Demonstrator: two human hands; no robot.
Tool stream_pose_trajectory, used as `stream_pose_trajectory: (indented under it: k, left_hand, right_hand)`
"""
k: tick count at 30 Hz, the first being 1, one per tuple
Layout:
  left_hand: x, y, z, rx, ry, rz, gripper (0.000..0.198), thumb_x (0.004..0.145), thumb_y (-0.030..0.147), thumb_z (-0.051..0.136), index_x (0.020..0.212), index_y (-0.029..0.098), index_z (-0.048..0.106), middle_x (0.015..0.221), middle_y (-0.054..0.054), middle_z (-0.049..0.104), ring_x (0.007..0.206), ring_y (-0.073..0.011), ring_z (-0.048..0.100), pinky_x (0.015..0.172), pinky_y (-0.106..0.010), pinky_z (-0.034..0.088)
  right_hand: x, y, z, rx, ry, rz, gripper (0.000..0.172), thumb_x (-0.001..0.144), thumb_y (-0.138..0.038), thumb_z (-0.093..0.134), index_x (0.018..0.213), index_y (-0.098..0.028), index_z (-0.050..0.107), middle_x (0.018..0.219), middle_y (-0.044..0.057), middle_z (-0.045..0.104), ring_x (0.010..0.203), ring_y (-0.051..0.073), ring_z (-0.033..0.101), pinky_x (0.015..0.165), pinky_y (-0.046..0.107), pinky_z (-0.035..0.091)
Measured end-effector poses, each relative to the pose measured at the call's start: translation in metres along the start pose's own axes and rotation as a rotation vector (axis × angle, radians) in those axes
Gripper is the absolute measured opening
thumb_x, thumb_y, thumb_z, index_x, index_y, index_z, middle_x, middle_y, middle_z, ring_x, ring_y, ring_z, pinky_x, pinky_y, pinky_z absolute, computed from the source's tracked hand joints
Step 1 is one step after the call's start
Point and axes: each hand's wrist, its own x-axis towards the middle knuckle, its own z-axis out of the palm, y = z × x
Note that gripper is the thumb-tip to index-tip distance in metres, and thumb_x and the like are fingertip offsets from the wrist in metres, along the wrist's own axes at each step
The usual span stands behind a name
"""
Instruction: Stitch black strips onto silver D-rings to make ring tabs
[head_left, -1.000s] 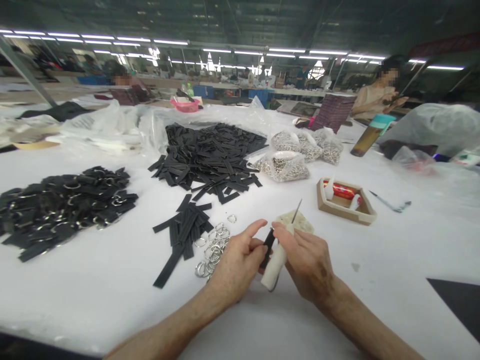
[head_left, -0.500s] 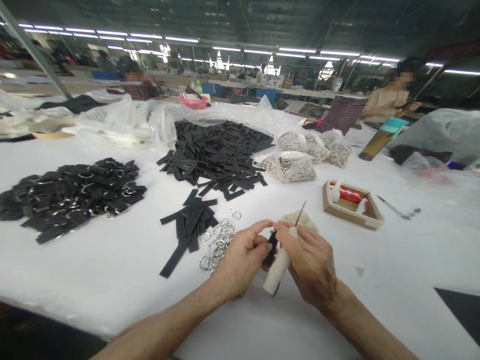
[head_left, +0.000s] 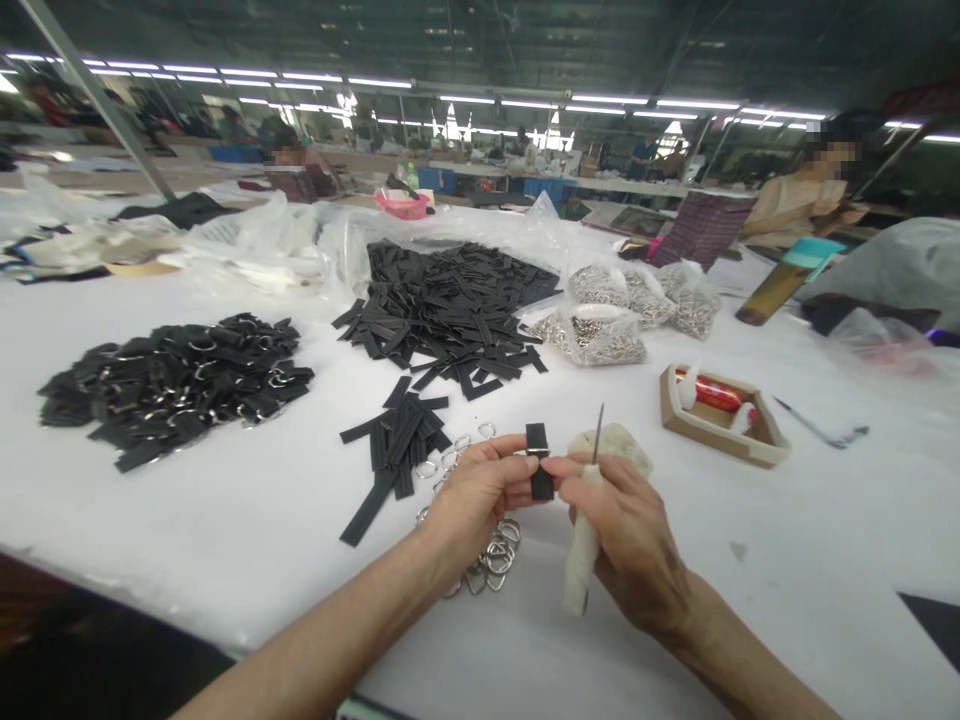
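My left hand (head_left: 480, 490) pinches a short black strap (head_left: 541, 484) upright between thumb and fingers. A metal ring shows across the strap's upper part. In my right hand (head_left: 630, 520) lies an awl (head_left: 583, 550) with a pale wrapped handle, its thin spike pointing up and away. The right fingertips touch the strap's edge. Loose metal D-rings (head_left: 499, 555) lie beneath and beside my left hand, partly hidden by it. Just beyond them is a small bunch of black straps (head_left: 401, 440). A pale flat lump (head_left: 615, 447) sits behind my right hand.
At left is a heap of black straps with rings (head_left: 180, 380); a larger pile of plain straps (head_left: 457, 300) lies mid-table. Bags of metal rings (head_left: 600, 335), a cardboard tray (head_left: 720, 445) and a bottle (head_left: 787, 285) stand right. A person (head_left: 795, 200) sits across the table.
The strap has turned upright and shows its ring across it. The awl has swung closer to vertical, and my right hand has shifted slightly right. The view has moved a little left.
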Motion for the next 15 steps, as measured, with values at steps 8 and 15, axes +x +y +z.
stream_pose_trajectory:
  k: [8,15]
  left_hand:
    - [-0.0003,-0.0015,0.0005,-0.126,0.000,-0.058,0.016,0.069,-0.001,0.056,0.081,0.009,0.061,0.070,-0.008,0.069,0.060,-0.0140,0.065,0.064,-0.024,0.052]
    - [-0.0018,-0.0016,0.0005,-0.155,-0.017,-0.083,0.017,0.069,-0.001,0.054,0.081,0.011,0.058,0.069,-0.007,0.068,0.062,-0.0163,0.065,0.068,-0.032,0.054]
  right_hand:
    - [0.0008,0.0015,0.0033,0.002,-0.026,-0.010,0.018,0.079,-0.001,0.046,0.083,-0.018,0.049,0.093,0.010,0.064,0.088,0.021,0.055,0.070,0.034,0.049]
    - [-0.0015,0.0005,0.0008,0.119,0.006,0.118,0.016,0.082,-0.004,0.044,0.082,-0.019,0.050,0.078,0.006,0.061,0.073,0.018,0.053,0.062,0.031,0.046]
